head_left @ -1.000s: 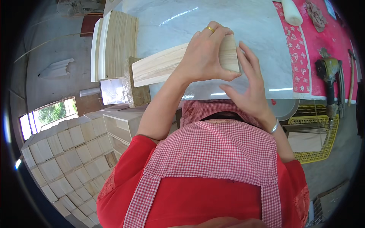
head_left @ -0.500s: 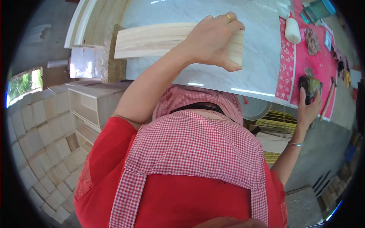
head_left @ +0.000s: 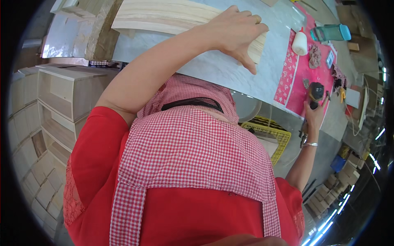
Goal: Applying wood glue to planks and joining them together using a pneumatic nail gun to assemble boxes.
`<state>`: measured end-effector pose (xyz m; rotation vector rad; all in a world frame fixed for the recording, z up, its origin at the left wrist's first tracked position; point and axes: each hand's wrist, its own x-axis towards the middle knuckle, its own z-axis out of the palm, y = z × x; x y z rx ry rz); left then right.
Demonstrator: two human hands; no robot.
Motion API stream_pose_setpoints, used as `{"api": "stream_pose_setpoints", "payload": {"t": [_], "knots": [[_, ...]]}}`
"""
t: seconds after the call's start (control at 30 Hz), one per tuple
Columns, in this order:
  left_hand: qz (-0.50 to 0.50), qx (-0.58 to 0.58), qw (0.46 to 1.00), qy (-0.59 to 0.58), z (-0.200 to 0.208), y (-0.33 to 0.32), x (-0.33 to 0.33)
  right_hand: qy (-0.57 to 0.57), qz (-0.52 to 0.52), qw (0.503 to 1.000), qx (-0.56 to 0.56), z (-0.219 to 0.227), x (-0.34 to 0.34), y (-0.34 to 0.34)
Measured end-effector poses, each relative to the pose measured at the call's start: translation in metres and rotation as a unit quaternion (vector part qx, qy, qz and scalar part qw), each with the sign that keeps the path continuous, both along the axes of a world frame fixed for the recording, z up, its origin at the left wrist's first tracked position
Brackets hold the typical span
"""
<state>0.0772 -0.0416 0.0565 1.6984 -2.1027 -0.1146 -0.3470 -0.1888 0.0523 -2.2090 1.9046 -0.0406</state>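
Observation:
My left hand (head_left: 238, 35) spans the right end of a long pale wooden board (head_left: 172, 16), thumb on the near side and fingers over the far side. The board lies across the white marbled tabletop, and another wooden edge shows beneath it at the left. Off to the right, my right hand (head_left: 315, 115) is wrapped round the grip of what looks like an air nail gun (head_left: 316, 91) with a rounded black head. Metal fittings hang below that hand, beside the wrist. The tool is over the pink cloth (head_left: 301, 84), apart from the board.
A white glue bottle (head_left: 300, 44), a teal water bottle (head_left: 331, 32) and a crumpled rag (head_left: 314, 56) lie on the cloth side. A rough wooden block (head_left: 102, 37) stands at the table's left. Wooden drawer boxes (head_left: 57, 90) are stacked lower left; a yellow crate (head_left: 283, 141) sits below the table.
The view has shifted, showing more of the right side. My right hand has turned the nail gun, so its black head now shows. My left hand stays on the board's end.

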Motion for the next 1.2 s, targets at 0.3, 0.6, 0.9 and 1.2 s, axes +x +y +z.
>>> {"api": "stream_pose_setpoints", "payload": {"t": [0.3,0.6,0.9,1.2], "knots": [[0.136,0.041,0.948,-0.286,0.058,0.031,-0.030,-0.195,0.214,0.954,0.081,0.113,0.111,0.073],[-0.038,0.080,0.996,0.033,0.027,0.004,0.006,-0.078,0.327,0.933,0.127,0.145,0.164,0.084],[-0.038,0.067,0.996,0.045,0.024,0.003,0.005,-0.079,0.349,0.922,0.152,0.144,0.172,0.077],[-0.037,0.075,0.995,0.046,0.027,0.005,0.005,-0.058,0.365,0.921,0.120,0.147,0.170,0.074]]}}
